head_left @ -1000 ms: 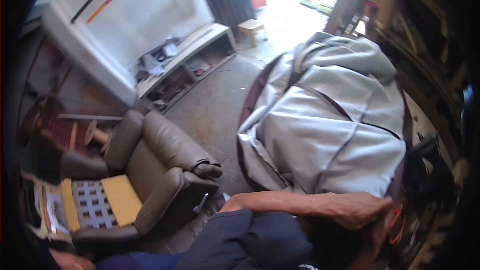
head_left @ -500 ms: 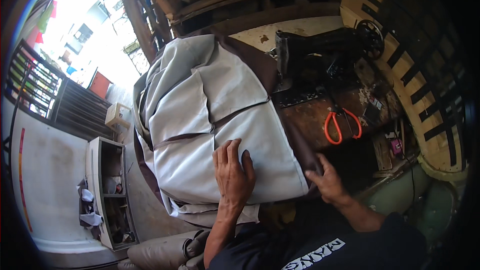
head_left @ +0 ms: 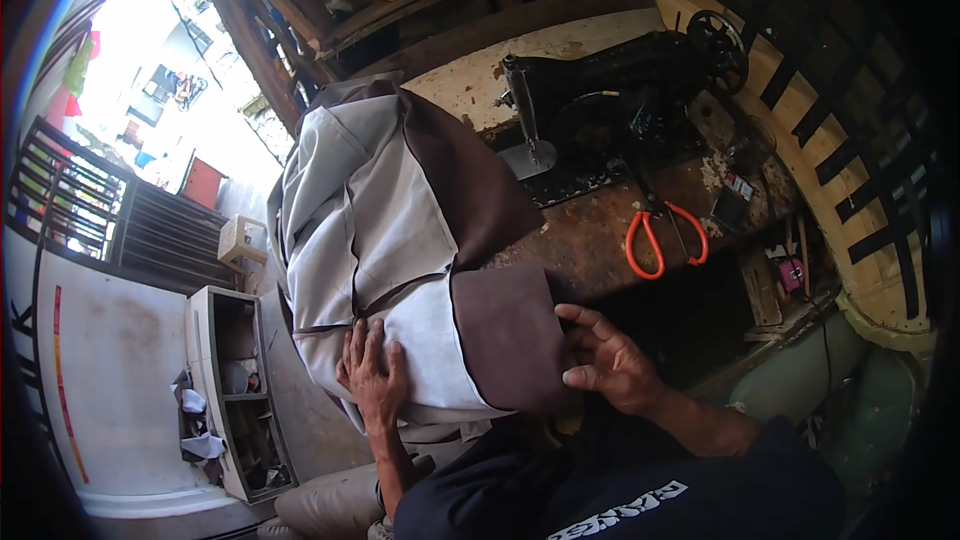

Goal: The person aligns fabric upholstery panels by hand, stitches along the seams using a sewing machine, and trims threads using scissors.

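I spot small pink packet [head_left: 791, 273] on cluttered shelf right of sewing table; small dark flat packet [head_left: 727, 208] near orange scissors [head_left: 662, 237].

Black sewing machine [head_left: 610, 100] far on worn table [head_left: 600, 240]; orange-handled scissors [head_left: 662, 237] right; white shelf unit [head_left: 232, 390] left, near.

Cover [head_left: 400, 210]: matt woven cloth, pale grey panels with brown panels, seams visible, surface smooth with soft folds. Counter [head_left: 590, 240]: wood, worn, rough and stained. Sewing machine [head_left: 610, 90]: black metal, dull sheen; scissors [head_left: 665, 235]: glossy orange plastic handles, dark metal blades.
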Demonstrator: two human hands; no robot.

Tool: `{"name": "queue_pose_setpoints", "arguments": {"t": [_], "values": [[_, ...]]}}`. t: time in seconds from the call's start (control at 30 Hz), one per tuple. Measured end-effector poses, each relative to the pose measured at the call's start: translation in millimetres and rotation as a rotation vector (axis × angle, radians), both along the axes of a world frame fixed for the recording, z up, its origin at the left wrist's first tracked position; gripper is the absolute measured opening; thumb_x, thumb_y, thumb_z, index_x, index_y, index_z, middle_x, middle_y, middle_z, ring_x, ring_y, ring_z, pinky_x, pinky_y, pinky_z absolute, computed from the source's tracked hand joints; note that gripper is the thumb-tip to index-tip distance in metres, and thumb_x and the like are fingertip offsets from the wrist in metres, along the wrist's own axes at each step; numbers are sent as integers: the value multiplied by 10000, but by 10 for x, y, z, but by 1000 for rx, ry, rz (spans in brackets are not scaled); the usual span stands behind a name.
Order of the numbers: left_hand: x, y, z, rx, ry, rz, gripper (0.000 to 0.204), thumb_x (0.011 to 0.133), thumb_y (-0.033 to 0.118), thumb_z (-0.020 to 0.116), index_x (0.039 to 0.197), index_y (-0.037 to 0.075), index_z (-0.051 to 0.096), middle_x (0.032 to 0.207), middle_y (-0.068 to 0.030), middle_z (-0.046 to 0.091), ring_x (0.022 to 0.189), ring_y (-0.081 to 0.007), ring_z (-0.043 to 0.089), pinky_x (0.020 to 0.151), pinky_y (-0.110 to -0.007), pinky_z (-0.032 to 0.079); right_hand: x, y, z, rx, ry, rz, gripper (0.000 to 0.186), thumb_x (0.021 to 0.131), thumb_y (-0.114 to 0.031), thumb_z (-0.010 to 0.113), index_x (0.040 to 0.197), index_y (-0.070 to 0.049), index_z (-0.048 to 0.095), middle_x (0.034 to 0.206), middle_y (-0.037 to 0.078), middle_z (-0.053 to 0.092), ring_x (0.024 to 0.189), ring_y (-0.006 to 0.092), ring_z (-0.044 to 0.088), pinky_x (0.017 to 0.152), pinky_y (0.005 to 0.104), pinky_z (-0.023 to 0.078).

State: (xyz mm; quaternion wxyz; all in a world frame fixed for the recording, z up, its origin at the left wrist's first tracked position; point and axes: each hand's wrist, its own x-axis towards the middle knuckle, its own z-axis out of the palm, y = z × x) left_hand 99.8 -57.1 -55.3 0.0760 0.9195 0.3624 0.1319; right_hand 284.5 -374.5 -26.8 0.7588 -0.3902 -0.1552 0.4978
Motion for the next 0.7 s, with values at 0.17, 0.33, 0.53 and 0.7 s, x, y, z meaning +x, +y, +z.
{"name": "queue_pose_setpoints", "arguments": {"t": [0.17, 0.33, 0.53, 0.7], "values": [[94, -16, 79, 8, -139, 136, 299, 1001, 335, 641, 1184, 144, 782, 1301, -96, 713, 1313, -308, 571, 1137, -473, 340, 122, 190, -129, -267, -229, -16, 811, 953, -93, 783, 1616, -41, 318, 1369, 118, 622, 1231, 162, 612, 1060, 335, 502], [464, -2, 135, 83, -360, 110, 364, 936, 195, 719, 1263, 40, 679, 1204, -206, 648, 1151, -388, 613, 1065, -497, 427, 240, 286, -92, -471, -777, -171, 494, 955, -236, 778, 1402, -76, 642, 1235, 135, 752, 1190, 235, 704, 1015, 335, 526], [349, 177, -33, -50, -379, 180, 257, 937, 86, 710, 1174, -9, 691, 1102, -204, 656, 1082, -407, 619, 976, -479, 477, 164, 63, -120, -702, -700, -21, 407, 956, -236, 760, 1323, -76, 688, 1236, 150, 755, 1169, 278, 727, 999, 364, 549], [302, 125, -72, 90, -437, 184, 136, 944, 85, 706, 1019, -28, 701, 983, -185, 656, 988, -368, 633, 885, -468, 484, 190, 89, -47, -656, -867, -75, 369, 973, -220, 739, 1305, -68, 691, 1183, 144, 749, 1002, 314, 743, 893, 387, 572]]}}
